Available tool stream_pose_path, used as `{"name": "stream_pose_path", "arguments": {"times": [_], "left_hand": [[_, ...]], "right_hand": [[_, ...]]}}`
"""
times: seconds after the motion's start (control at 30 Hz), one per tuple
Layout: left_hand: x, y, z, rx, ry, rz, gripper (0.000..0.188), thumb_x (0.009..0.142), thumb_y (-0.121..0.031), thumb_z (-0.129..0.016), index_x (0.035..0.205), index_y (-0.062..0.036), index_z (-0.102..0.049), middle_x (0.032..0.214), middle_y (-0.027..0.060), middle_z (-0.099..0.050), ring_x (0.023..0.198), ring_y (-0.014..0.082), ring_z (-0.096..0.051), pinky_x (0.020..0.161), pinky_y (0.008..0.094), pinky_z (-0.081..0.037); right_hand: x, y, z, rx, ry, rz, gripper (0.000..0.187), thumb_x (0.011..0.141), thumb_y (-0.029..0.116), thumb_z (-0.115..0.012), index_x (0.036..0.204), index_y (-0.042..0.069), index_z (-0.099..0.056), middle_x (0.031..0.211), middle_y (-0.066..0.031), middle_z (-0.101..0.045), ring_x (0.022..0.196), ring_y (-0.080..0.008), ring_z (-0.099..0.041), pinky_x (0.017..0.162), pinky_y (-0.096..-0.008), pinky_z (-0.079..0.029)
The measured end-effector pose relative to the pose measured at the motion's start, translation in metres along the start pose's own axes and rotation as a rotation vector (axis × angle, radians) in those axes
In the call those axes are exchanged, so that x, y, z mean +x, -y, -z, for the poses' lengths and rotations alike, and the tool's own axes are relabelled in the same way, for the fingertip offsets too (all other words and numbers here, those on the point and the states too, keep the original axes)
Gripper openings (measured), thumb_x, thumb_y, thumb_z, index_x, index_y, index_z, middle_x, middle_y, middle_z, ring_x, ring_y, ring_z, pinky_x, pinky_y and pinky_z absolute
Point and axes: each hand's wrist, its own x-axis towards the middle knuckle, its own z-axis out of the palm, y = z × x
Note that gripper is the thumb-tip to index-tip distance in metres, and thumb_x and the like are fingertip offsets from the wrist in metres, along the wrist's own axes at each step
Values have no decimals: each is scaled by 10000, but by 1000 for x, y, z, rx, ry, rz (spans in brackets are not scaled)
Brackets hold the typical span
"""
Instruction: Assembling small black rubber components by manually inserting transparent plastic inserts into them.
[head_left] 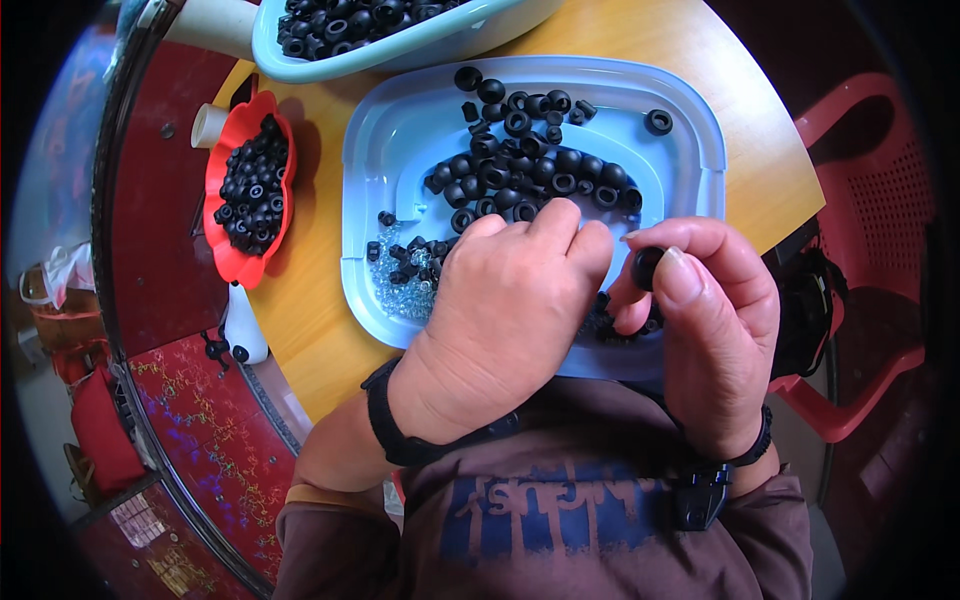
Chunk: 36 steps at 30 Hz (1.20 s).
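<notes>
My right hand (718,320) pinches a small round black cap (648,267) between thumb and fingertips, above the right part of a light blue tray (352,190). Beside it, my left hand (510,300) is over the middle of the tray, back upward and fingers curled in; whatever they grip is hidden beneath. Many round black caps (500,180), some showing a hollow end, lie across the tray's far half. Smaller black plugs (405,262) rest near clear beads (402,298) at the near left corner. More black pieces (605,325) show partly under my hands.
A red scalloped dish (232,268) full of small black parts stands left of the tray. Behind the tray, a light blue basin (430,52) holds more black parts. A white cup (209,126) is by the round wooden table's (765,150) left edge. A red chair (850,410) stands right.
</notes>
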Motion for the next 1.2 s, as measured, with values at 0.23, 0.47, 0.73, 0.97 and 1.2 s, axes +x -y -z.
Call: {"name": "stream_pose_path", "arguments": {"times": [0.23, 0.47, 0.73, 0.97, 1.2], "left_hand": [[-5, 0, 0, -86, -2, 7, 143, 690, -72, -586, 793, -87, -489, 719, 75, -472, 597, 246, -542, 554, 344, -408], [-14, 4, 0, -294, -49, 107, 164, 663, -17, -596, 775, -56, -482, 728, 105, -467, 614, 300, -526, 547, 378, -424], [-13, 8, -1, -126, -36, 94, 153, 670, -23, -598, 749, -46, -469, 715, 108, -462, 595, 303, -517, 541, 377, -420], [-14, 5, 4, -176, -104, 111, 126, 706, -22, -601, 771, -38, -494, 728, 120, -502, 610, 310, -537, 526, 370, -429], [-20, -10, 26, -775, -184, 339, 147, 765, 47, -604, 890, 0, -541, 849, 73, -562, 686, 118, -575, 578, 225, -456]], "right_hand": [[-1, 1, 0, 12, 1, -19, 249, 853, 183, -564, 979, -32, -570, 742, -87, -584, 649, -119, -533, 635, -232, -432], [-1, -1, 0, 14, 11, -28, 246, 853, 178, -565, 980, -34, -569, 748, -81, -586, 655, -119, -540, 646, -236, -441], [-2, 0, -2, 24, 25, -22, 242, 852, 176, -568, 975, -32, -573, 755, -82, -589, 653, -114, -542, 646, -237, -444], [-2, 2, 0, 16, 34, -45, 241, 851, 173, -573, 981, -31, -573, 768, -80, -594, 662, -110, -546, 656, -232, -446], [-2, 3, -3, 53, 87, -54, 223, 848, 143, -582, 990, -28, -568, 828, -78, -603, 698, -96, -554, 681, -223, -452]]}}
